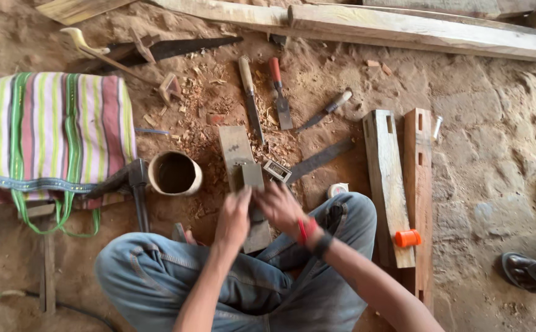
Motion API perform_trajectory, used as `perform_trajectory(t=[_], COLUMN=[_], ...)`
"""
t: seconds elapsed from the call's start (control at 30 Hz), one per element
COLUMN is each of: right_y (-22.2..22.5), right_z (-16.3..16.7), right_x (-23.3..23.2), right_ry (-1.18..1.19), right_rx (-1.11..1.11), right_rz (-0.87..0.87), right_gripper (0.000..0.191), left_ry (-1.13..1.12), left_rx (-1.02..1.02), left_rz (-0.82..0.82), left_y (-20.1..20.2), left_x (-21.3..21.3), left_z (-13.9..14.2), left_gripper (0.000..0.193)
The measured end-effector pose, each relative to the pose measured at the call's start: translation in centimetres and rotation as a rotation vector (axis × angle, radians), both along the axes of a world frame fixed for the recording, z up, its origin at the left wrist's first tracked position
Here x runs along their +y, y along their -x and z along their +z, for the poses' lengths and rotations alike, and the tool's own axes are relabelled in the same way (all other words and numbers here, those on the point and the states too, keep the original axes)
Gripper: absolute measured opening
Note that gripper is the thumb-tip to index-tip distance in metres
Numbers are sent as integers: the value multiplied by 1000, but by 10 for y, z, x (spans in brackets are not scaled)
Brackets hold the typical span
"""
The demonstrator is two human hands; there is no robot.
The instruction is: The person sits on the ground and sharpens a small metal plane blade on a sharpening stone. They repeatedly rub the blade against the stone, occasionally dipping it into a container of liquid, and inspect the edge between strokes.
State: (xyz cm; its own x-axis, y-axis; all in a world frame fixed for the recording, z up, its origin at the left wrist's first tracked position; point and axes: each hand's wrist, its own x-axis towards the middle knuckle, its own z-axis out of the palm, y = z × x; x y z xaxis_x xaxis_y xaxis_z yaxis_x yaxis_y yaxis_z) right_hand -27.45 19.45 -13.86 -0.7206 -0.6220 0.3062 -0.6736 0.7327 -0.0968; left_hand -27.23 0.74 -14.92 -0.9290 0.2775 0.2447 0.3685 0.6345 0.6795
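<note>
Beyond hands (262,212), chisels (267,92), cup (175,174), striped bag (52,132)

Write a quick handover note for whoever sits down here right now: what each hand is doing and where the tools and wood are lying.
Left hand and right hand: both closed around a small grey block, pressed onto a flat stone slab on the sandy ground between the knees.
Round cup sits left of the slab, a hammer beside it.
Three chisels lie above among wood shavings; a handsaw lies further up left.
Two mortised wood pieces lie to the right, an orange cap on them.
Done or left: cannot tell from this view.
</note>
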Motion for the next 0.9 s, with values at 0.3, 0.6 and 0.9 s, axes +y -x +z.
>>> perform_trajectory(t=[0.3,0.6,0.9], right_y=[74,-12,22], right_z=[3,8,8], right_x=[5,1,-5], right_ry=[-138,-83,-98], right_rx=[-36,-9,-7], right_rz=[-18,-14,5], right_gripper=[45,44,48], left_ry=[-16,-101,-26], left_rx=[15,21,-44], left_rz=[8,-35,64], left_y=[74,-6,25], left_x=[11,2,-3], left_z=[-2,-6,0], left_gripper=[58,56,52])
